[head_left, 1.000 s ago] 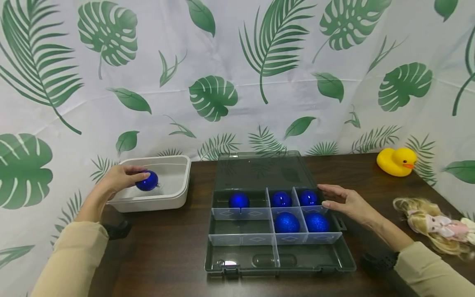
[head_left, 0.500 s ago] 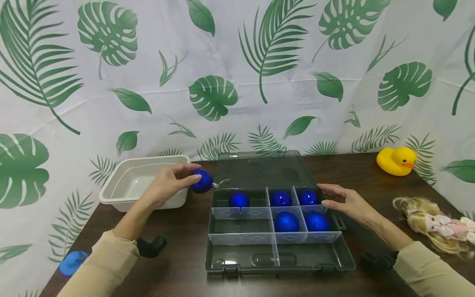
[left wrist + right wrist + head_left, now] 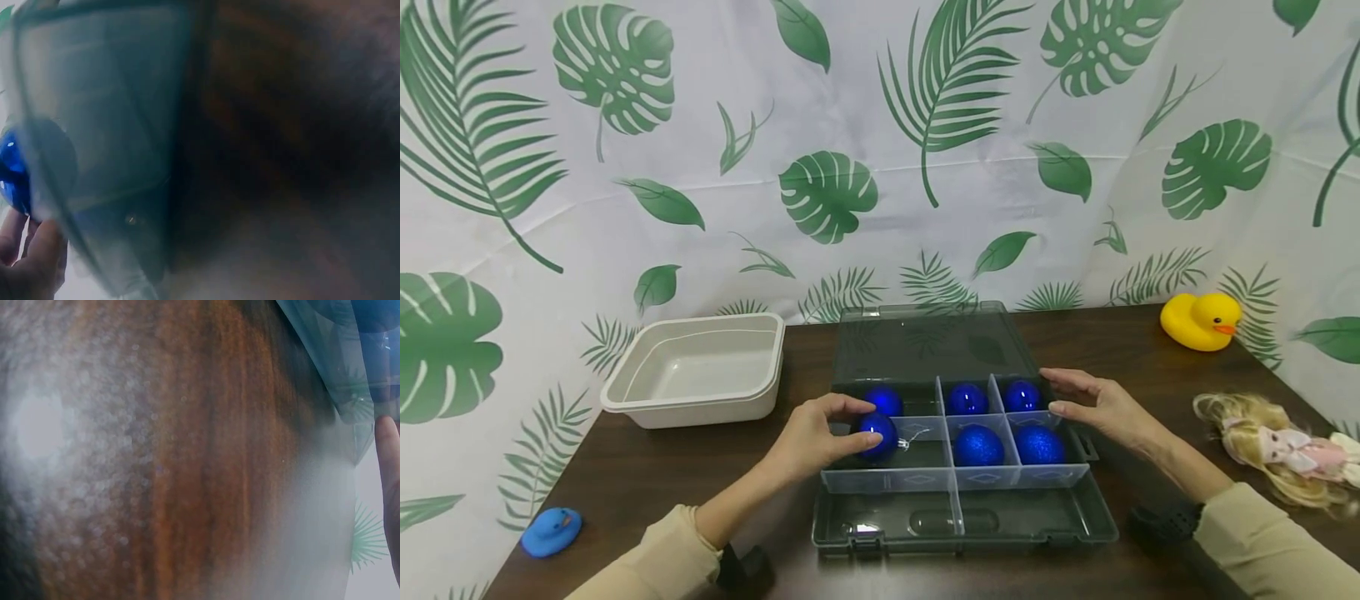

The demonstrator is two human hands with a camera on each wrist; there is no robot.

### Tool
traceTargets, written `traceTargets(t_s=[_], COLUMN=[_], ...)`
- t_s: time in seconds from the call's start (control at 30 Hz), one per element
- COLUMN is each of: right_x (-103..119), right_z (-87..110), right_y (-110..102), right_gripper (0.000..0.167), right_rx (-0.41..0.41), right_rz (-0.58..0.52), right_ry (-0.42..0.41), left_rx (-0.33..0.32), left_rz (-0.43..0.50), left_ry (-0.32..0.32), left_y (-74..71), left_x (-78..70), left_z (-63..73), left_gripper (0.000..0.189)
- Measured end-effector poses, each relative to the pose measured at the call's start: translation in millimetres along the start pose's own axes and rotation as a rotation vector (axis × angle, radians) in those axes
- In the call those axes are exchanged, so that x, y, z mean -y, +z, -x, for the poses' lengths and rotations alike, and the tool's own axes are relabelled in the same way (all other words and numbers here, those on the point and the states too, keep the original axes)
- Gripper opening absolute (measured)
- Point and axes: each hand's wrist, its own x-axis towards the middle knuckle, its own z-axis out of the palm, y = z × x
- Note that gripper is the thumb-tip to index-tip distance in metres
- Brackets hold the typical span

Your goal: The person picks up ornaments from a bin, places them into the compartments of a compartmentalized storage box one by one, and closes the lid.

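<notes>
My left hand (image 3: 812, 433) pinches a shiny blue bauble (image 3: 877, 435) between thumb and fingers. A silver cap and a loose string on the bauble point right. It hovers over the middle-left compartment of a grey see-through divider box (image 3: 1022, 515) whose lid lies open at the back. Another blue bauble (image 3: 883, 401) sits in the back-left compartment; several more occupy the small compartments at right. Fairly straight fingers of my right hand (image 3: 1108, 408) rest at the box's back right edge. In the left wrist view, the held bauble (image 3: 14, 165) shows beyond the box wall.
Left of the box stands a white tub (image 3: 700, 410). A blue rubber duck (image 3: 552, 532) sits at the table's left edge. Toward the right are a yellow rubber duck (image 3: 1198, 322) and a blond doll (image 3: 1277, 450). A leaf-print cloth (image 3: 715, 125) hangs behind.
My left hand has carried the bauble rightward from over the white tub to above the box's middle-left compartment. The blue duck has come into view. My right hand stays put.
</notes>
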Motion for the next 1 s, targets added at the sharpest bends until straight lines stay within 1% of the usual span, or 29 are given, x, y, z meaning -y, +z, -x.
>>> traceTargets(t_s=[0.17, 0.4, 0.47, 0.6, 0.67, 0.73, 0.8, 0.87, 0.93, 1.0], right_x=[0.3, 0.9, 1.2, 1.9, 1.9, 1.6, 0.7, 0.2, -0.4, -0.6], right_z=[0.3, 0.6, 0.6, 0.3, 0.1, -0.1, -0.3, -2.6, -5.5, -10.2], right_y=[0.1, 0.8, 0.5, 0.0, -0.2, -0.6, -1.7, -3.8, -7.9, -14.1], right_gripper=[0.053, 0.053, 0.053, 0.053, 0.053, 0.053, 0.053, 0.052, 0.051, 0.051], right_rx=[0.002, 0.003, 0.002, 0.002, 0.003, 0.007, 0.020, 0.037, 0.061, 0.075], right_rz=[-0.012, -0.015, -0.015, -0.010, -0.009, -0.009, -0.010, -0.018, -0.031, -0.062], right_ry=[0.012, 0.008, 0.003, -0.004, -0.005, -0.005, -0.006, 0.005, 0.022, 0.047], left_rx=[-0.036, -0.060, -0.078, -0.106, -0.101, -0.079, -0.061, -0.062, -0.083, -0.103], left_rz=[-0.019, 0.002, -0.027, -0.138, -0.183, -0.192, -0.180, -0.155, -0.097, 0.001], left_ry=[0.035, 0.083, 0.101, 0.145, 0.165, 0.177, 0.166, 0.121, 0.046, -0.048], left_y=[11.2, 17.8, 18.4, 19.2, 18.4, 15.6, 9.4, -1.6, -15.1, -29.8], left_x=[3.5, 5.5, 5.7, 7.2, 7.4, 6.8, 5.2, 3.1, 1.9, 2.5], left_z=[4.1, 7.3, 7.9, 8.7, 8.6, 7.6, 5.2, -1.2, -12.3, -27.4], left_gripper=[0.032, 0.030, 0.030, 0.026, 0.024, 0.022, 0.021, 0.019, 0.019, 0.023])
